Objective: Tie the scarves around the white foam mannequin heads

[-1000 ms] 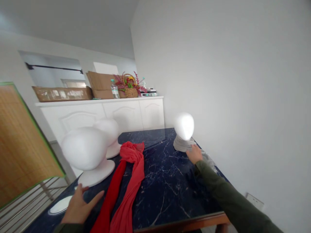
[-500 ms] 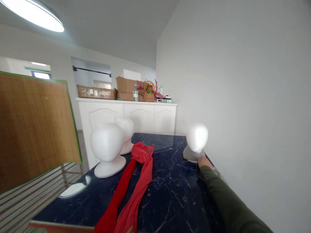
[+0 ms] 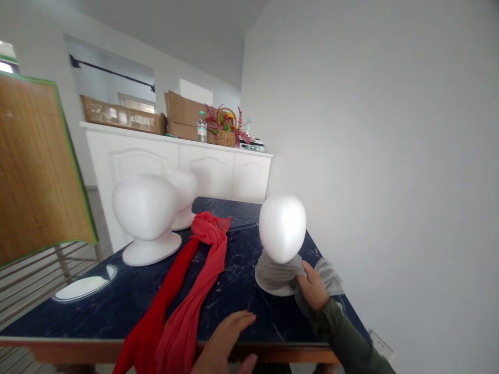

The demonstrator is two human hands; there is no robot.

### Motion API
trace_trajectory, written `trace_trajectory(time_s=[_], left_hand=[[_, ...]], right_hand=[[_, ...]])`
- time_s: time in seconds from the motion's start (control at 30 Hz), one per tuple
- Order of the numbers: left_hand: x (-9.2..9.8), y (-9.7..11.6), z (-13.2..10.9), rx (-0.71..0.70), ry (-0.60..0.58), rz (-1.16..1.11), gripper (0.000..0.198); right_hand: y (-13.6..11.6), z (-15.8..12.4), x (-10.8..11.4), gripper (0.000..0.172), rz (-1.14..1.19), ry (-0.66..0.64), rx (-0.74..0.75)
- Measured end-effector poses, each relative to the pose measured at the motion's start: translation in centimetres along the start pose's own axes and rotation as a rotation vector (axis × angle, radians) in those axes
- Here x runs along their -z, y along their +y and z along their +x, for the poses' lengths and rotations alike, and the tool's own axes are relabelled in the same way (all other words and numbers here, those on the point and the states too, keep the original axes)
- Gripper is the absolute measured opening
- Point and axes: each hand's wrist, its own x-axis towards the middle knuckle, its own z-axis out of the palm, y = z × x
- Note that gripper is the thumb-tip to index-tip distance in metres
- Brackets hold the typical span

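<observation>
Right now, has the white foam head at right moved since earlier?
Yes: the white foam head moved toward the near table edge, judged against the red scarf.

Left hand (image 3: 223,345) open, fingers spread; right hand (image 3: 313,286) curled, olive sleeve (image 3: 343,332) behind.

The foam head (image 3: 282,229) is white and matt, with a smooth surface. The grey cloth (image 3: 277,275) on its base looks soft and thin, and the red scarf (image 3: 206,244) is a thin, light fabric. The worktop (image 3: 237,296) is very glossy, like polished dark stone. The basket (image 3: 226,137) is rough woven straw, and the box (image 3: 183,117) is brown cardboard.
</observation>
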Motion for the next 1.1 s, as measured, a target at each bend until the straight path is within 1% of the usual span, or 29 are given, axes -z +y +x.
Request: trace_trajectory(time_s=[0.07,0.13,0.17,0.23,0.3,0.37,0.43,0.5,0.53,0.6,0.67,0.7,0.73,0.8,0.87,0.93,1.0,1.03,1.1], left_hand=[[-0.6,1.6,2.3,-0.076,0.005,0.085,0.045],[-1.1,2.7,4.3,-0.2,-0.044,0.12,0.046],[-1.4,3.0,5.1,-0.281,-0.088,0.127,0.046],[-2.2,3.2,6.1,-0.426,-0.181,0.141,0.048],[-3.0,3.1,6.5,-0.496,-0.25,0.174,0.047],[-4.0,2.8,6.5,-0.494,-0.28,0.225,0.048],[-5.0,2.4,6.4,-0.458,-0.284,0.29,0.05],[-5.7,2.1,6.4,-0.384,-0.303,0.354,0.052],[-6.0,2.0,6.5,-0.337,-0.325,0.373,0.053],[-6.0,1.9,6.8,-0.242,-0.365,0.39,0.05],[-5.7,2.1,7.1,-0.169,-0.381,0.385,0.04],[-5.4,2.2,7.2,-0.139,-0.377,0.378,0.035],[-5.1,2.3,7.2,-0.115,-0.37,0.371,0.029],[-4.6,2.4,7.2,-0.078,-0.367,0.36,0.023],[-4.3,2.5,7.1,-0.067,-0.378,0.363,0.021],[-4.3,2.4,7.1,-0.084,-0.4,0.37,0.021],[-4.3,2.3,7.0,-0.118,-0.415,0.351,0.022],[-4.3,2.3,7.0,-0.136,-0.419,0.333,0.023],[-4.3,2.1,6.8,-0.166,-0.422,0.287,0.025]], right_hand=[[-1.5,-2.5,-0.4,0.022,0.103,-0.043,-0.006],[-2.5,-4.5,-1.0,0.021,0.181,-0.032,-0.073],[-2.7,-5.2,-1.3,0.021,0.219,-0.013,-0.112],[-2.8,-6.4,-1.5,0.023,0.292,0.024,-0.183],[-2.6,-7.0,-1.5,0.026,0.343,0.041,-0.24],[-2.4,-7.4,-1.3,0.027,0.37,0.032,-0.267],[-2.5,-7.8,-1.0,0.028,0.41,-0.019,-0.264],[-2.9,-8.2,-0.8,0.029,0.537,-0.114,-0.268],[-3.1,-8.5,-0.8,0.032,0.656,-0.166,-0.297],[-3.4,-9.1,-0.8,0.035,0.967,-0.255,-0.418],[-3.5,-9.7,-0.9,0.035,1.247,-0.295,-0.612],[-3.5,-9.9,-1.0,0.036,1.325,-0.289,-0.709],[-3.3,-10.0,-1.2,0.038,1.356,-0.28,-0.79],[-2.9,-10.0,-1.6,0.045,1.303,-0.298,-0.894],[-2.5,-9.6,-2.0,0.052,1.102,-0.316,-0.893],[-2.1,-8.8,-2.1,0.056,0.769,-0.306,-0.795],[-2.0,-7.9,-1.9,0.057,0.425,-0.291,-0.627],[-2.0,-7.5,-1.8,0.057,0.302,-0.292,-0.556],[-2.3,-6.7,-1.7,0.055,0.181,-0.296,-0.472]])
